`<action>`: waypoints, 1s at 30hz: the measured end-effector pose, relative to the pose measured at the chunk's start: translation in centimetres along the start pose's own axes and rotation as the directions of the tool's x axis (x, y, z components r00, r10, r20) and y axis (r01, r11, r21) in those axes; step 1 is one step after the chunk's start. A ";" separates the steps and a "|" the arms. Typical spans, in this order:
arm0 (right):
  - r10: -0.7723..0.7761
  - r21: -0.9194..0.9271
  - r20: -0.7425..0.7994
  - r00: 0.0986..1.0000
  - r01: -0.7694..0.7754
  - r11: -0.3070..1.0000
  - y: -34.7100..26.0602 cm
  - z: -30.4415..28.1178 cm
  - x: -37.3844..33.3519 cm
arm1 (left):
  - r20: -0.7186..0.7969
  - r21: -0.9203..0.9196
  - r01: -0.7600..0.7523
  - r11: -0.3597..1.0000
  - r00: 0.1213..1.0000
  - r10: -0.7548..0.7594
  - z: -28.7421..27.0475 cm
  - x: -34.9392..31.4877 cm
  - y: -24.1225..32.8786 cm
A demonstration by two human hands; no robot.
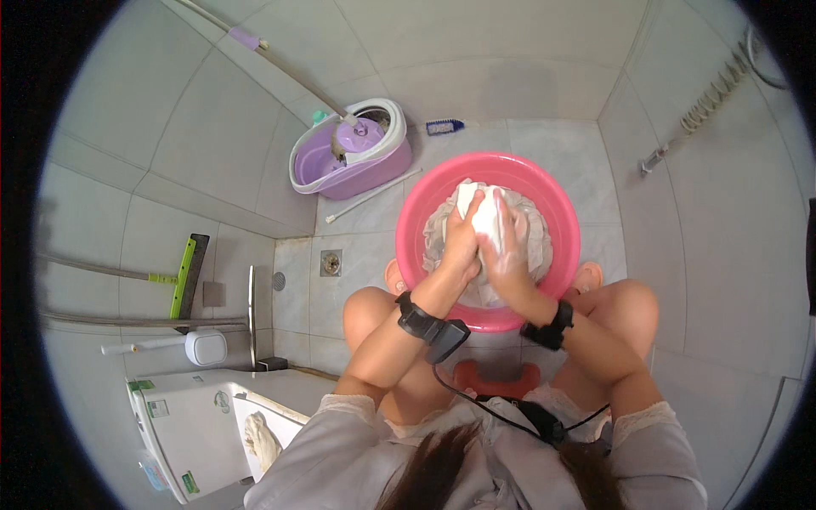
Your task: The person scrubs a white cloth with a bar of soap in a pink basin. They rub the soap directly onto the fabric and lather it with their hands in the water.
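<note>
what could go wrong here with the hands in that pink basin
The black right wristband sits by the rim of the pink basin, so it might get splashed. The black cable running from the left wristband toward the lap could tug if that arm reaches far. The white cloth between the left hand and right hand might slip, as the right looks sudsy.

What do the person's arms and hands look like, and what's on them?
The left hand and right hand wear no gloves. Each wrist has a black band; the left band carries a chunky dark box with a black cable below it. Short, pale grey sleeves end in lacy trim.
</note>
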State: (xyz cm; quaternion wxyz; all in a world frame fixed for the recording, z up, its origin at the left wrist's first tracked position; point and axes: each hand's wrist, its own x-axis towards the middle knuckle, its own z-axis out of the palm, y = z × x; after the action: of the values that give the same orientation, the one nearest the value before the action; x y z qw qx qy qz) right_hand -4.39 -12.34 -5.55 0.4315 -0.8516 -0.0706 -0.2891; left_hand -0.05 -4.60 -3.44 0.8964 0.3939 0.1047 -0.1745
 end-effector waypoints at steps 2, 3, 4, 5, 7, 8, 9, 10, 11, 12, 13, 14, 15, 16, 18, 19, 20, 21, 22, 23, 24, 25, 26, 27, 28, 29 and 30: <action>0.099 0.133 -0.036 0.994 -0.094 0.987 1.6 0.8 1.4 | -0.008 0.146 -0.033 0.989 0.999 0.034 0.1 -0.1 -0.2; 0.221 0.148 0.002 0.975 -0.219 0.964 1.5 0.2 2.2 | -0.006 0.144 -0.033 0.989 0.999 0.035 0.2 0.0 -0.3; 0.339 0.158 0.041 0.940 -0.341 0.927 1.4 -0.2 2.6 | 0.014 0.128 -0.035 0.991 0.999 0.033 0.1 0.2 -0.4; 0.316 0.178 0.052 0.947 -0.320 0.931 1.2 0.3 1.8 | 0.037 0.118 -0.043 0.992 0.999 0.039 0.0 0.6 -0.3; -0.016 -0.109 0.074 0.997 0.024 0.994 -0.8 0.8 -0.6 | 0.070 0.025 0.025 0.999 0.997 -0.026 -4.0 2.6 -0.7; -0.066 -0.196 0.114 0.991 0.088 0.977 -0.9 0.5 -0.5 | 0.072 0.027 0.028 0.999 0.997 -0.029 -3.8 2.5 -0.9; -0.116 -0.275 0.155 0.981 0.156 0.949 -1.1 0.2 -0.4 | 0.026 0.006 0.061 0.998 0.998 -0.062 -3.8 2.2 -1.3; -0.044 -0.178 0.106 0.993 0.062 0.982 0.6 0.7 0.2 | -0.020 -0.015 0.094 0.995 0.995 -0.094 -3.5 1.9 -1.6; 0.044 -0.073 0.062 0.997 -0.040 0.997 1.8 1.1 0.6 | -0.001 0.079 0.014 0.997 1.000 -0.014 -1.9 1.1 -1.4; 0.052 -0.083 0.055 0.997 -0.048 0.995 2.4 0.7 1.4 | 0.007 0.081 0.025 0.996 1.000 -0.026 -0.9 0.6 -1.5; 0.232 0.102 0.059 0.971 -0.237 0.966 2.8 0.2 2.2 | -0.032 0.177 0.002 0.984 0.999 0.004 -0.1 0.2 -1.6; 0.397 0.293 0.098 0.913 -0.408 0.865 3.0 0.4 2.5 | -0.074 0.280 -0.023 0.960 0.996 0.046 -0.1 0.2 -1.6; 0.270 0.161 0.027 0.962 -0.271 0.949 2.0 0.8 1.6 | -0.079 0.200 -0.027 0.979 0.996 0.044 -1.2 0.8 -1.4; 0.270 0.164 0.028 0.963 -0.271 0.949 0.7 0.9 0.6 | -0.081 0.202 -0.029 0.979 0.996 0.046 -3.6 2.4 -1.7; -0.098 -0.099 0.064 0.993 0.104 0.990 -1.5 0.3 -0.5 | 0.021 0.042 0.107 0.993 0.994 -0.108 -6.1 3.8 -1.9; -0.209 -0.171 0.090 0.974 0.222 0.960 -1.5 -0.2 -0.8 | 0.007 0.057 0.161 0.985 0.987 -0.162 -5.1 3.4 -1.5; -0.201 -0.180 0.088 0.976 0.214 0.960 0.1 -0.1 -0.7 | 0.013 0.059 0.171 0.983 0.985 -0.172 -3.3 2.2 -1.2; 0.032 0.127 0.057 0.998 -0.039 0.991 2.5 1.0 -0.1 | 0.003 0.129 0.114 0.985 0.993 -0.116 -2.1 1.2 -1.0; 0.259 0.416 0.098 0.961 -0.276 0.867 4.1 1.5 0.5 | 0.001 0.193 0.058 0.979 0.998 -0.060 -1.2 0.7 -1.1; 0.446 0.561 0.174 0.878 -0.460 0.688 2.7 0.6 2.3 | 0.015 0.227 0.026 0.973 0.999 -0.030 -0.6 0.4 -0.7; 0.443 0.563 0.176 0.879 -0.459 0.687 2.2 0.8 1.7 | 0.013 0.228 0.022 0.973 1.000 -0.026 -0.8 0.5 -0.6; 0.244 0.296 0.086 0.966 -0.259 0.920 1.6 0.9 0.5 | 0.016 0.166 0.031 0.986 0.999 -0.034 -1.4 0.8 -0.5; 0.005 -0.018 0.065 0.998 -0.004 1.000 0.9 0.8 -0.3 | 0.024 0.101 0.035 0.994 0.999 -0.037 -2.0 1.2 -0.4; -0.187 -0.029 0.119 0.975 0.192 0.981 -0.9 0.7 -0.4 | 0.324 -0.169 0.235 0.957 0.931 -0.171 -7.6 4.3 -1.4; -0.180 -0.044 0.121 0.976 0.186 0.982 -0.3 0.1 -0.2 | 0.332 -0.174 0.248 0.953 0.926 -0.180 -6.5 3.8 -1.8; -0.202 -0.045 0.121 0.972 0.209 0.977 0.2 0.2 0.0 | 0.167 -0.103 0.138 0.985 0.979 -0.120 -4.9 2.1 -1.2; -0.219 -0.080 0.112 0.969 0.228 0.970 0.9 -0.6 0.6 | 0.034 -0.017 0.058 0.998 0.998 -0.057 -2.3 1.2 -1.0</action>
State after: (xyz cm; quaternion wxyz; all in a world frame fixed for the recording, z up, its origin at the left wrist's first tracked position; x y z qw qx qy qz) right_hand -3.82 -13.39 -5.55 0.3524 -0.8708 -0.1747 -0.2949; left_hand 0.48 -3.77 -6.06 0.8962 0.3795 0.1025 -0.2058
